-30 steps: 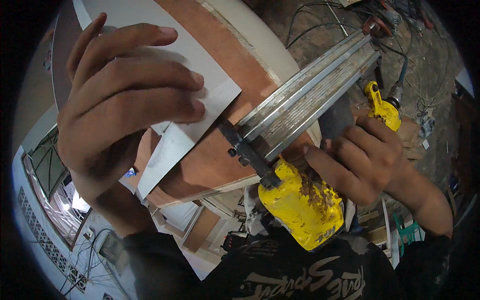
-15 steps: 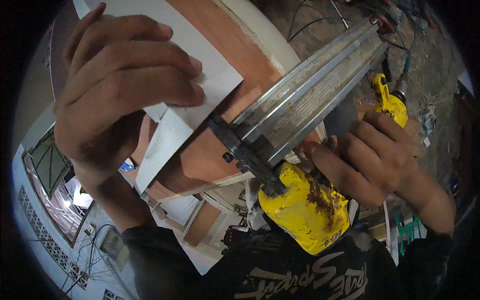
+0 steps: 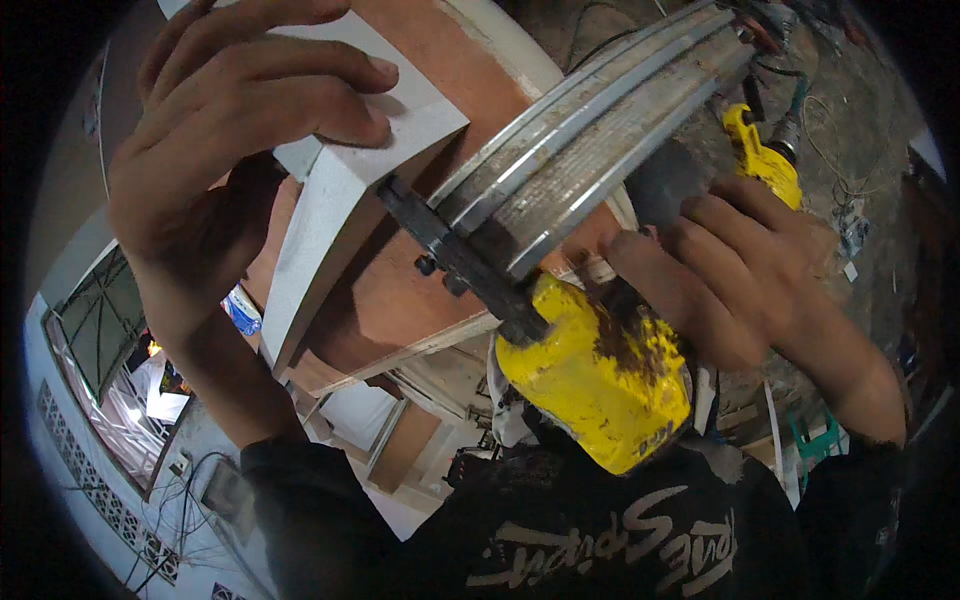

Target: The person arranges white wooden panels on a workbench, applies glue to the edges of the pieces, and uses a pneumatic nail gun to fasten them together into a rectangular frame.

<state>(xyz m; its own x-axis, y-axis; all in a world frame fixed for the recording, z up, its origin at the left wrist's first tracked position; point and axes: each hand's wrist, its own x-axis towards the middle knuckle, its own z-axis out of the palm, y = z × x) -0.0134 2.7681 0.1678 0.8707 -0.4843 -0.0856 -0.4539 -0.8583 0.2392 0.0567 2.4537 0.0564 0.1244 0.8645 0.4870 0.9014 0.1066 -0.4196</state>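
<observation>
My right hand (image 3: pixel 735 270) wraps round the handle of a yellow nail gun (image 3: pixel 610 390) with worn, chipped paint. Its long grey magazine (image 3: pixel 600 150) slants up to the right, and a hose fitting (image 3: pixel 787 138) shows at the handle's rear. The dark nose (image 3: pixel 455 250) points left, its tip close to the edge of a white angled panel (image 3: pixel 425 110); whether they touch I cannot tell. On that panel my left hand (image 3: pixel 250 100) lies with bent fingers, fingertips pressed on its face; the thumb is largely hidden. Under the panel is a reddish-brown wooden surface (image 3: pixel 400 300).
A pale curved edge (image 3: pixel 500 40) borders the wood at the far side. Cables (image 3: pixel 840 150) trail over the grey floor at the right. A green plastic item (image 3: pixel 815 440) stands low at the right. Left are a tiled wall (image 3: pixel 90 450) and a window frame (image 3: pixel 90 310).
The nail gun and my right hand have shifted slightly up and left. My left hand has moved up a little, and the white panel has tilted, showing more of its side.
</observation>
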